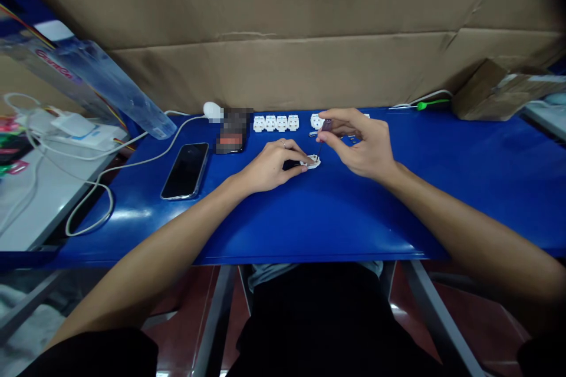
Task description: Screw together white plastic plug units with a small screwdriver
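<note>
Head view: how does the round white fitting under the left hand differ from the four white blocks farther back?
The round white fitting is under the left hand, while the four white blocks sit in a row. The fitting is round; the blocks squarish. A small screwdriver in the right hand reaches the fitting, not the blocks. Both are white, on the blue bench.

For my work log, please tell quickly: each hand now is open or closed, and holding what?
Left hand: closed, holding a small white round fitting.
Right hand: closed, pinching a small purple-handled screwdriver.
</note>
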The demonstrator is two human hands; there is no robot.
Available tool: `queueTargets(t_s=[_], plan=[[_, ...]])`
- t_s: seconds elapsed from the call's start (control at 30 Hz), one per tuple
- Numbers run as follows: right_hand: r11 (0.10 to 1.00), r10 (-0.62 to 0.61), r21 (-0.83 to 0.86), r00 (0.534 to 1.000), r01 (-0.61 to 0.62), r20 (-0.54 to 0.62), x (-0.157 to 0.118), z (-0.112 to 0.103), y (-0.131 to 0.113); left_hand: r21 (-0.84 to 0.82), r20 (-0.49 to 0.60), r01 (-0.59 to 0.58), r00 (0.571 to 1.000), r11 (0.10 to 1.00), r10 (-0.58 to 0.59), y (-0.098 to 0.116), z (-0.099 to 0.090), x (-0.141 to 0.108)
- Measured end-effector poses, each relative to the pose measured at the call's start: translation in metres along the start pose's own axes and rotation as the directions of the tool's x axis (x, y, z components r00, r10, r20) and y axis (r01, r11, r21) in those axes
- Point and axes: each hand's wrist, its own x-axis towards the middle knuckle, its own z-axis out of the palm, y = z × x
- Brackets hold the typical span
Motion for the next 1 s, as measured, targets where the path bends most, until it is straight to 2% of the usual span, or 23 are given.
queueTargets(t_s=[0.07,0.13,0.27,0.33,0.47,0.57,0.7,0.9,1.0], plan=[[0.999,-0.032,-0.029,0.999,0.031,-0.017,0.0014,-0.0010,0.0007,-0.001,0.003,-0.001,1.000,1.000,0.001,0.0002,-0.0002,0.0000],[0.999,-0.045,-0.030,0.999,0.045,0.022,0.0016,-0.0024,0.0008,-0.003,0.005,0.003,1.000,1.000,-0.003,0.0003,-0.0003,0.0000],[1.000,0.012,0.023,0.993,-0.015,0.120,-0.0001,-0.0030,0.0000,0.000,0.008,0.014,1.000,1.000,-0.014,0.0002,-0.0005,0.0001],[1.000,0.023,0.009,0.997,-0.024,0.075,-0.0002,-0.0019,-0.0002,0.001,0.011,0.011,1.000,1.000,-0.011,0.0004,-0.0005,0.0002],[0.998,-0.031,-0.061,0.999,0.028,-0.033,0.0015,-0.0010,0.0003,0.004,0.010,0.011,1.000,1.000,-0.011,0.0010,-0.0005,0.0003],[0.998,-0.030,-0.047,0.999,0.031,0.036,0.0013,-0.0024,0.0015,0.007,0.008,0.017,1.000,1.000,-0.017,0.0007,-0.0002,0.0001],[0.999,-0.005,0.053,0.989,-0.003,0.146,-0.0004,-0.0030,0.0029,0.002,0.003,0.009,1.000,1.000,-0.009,0.0000,0.0001,0.0001],[0.999,-0.011,-0.050,1.000,0.011,0.003,0.0007,-0.0008,0.0020,-0.002,0.006,0.006,1.000,1.000,-0.006,0.0000,-0.0002,0.0003],[0.999,-0.026,-0.028,0.998,0.027,0.054,0.0001,-0.0018,0.0043,0.007,0.008,0.020,1.000,1.000,-0.020,-0.0011,0.0001,-0.0002]])
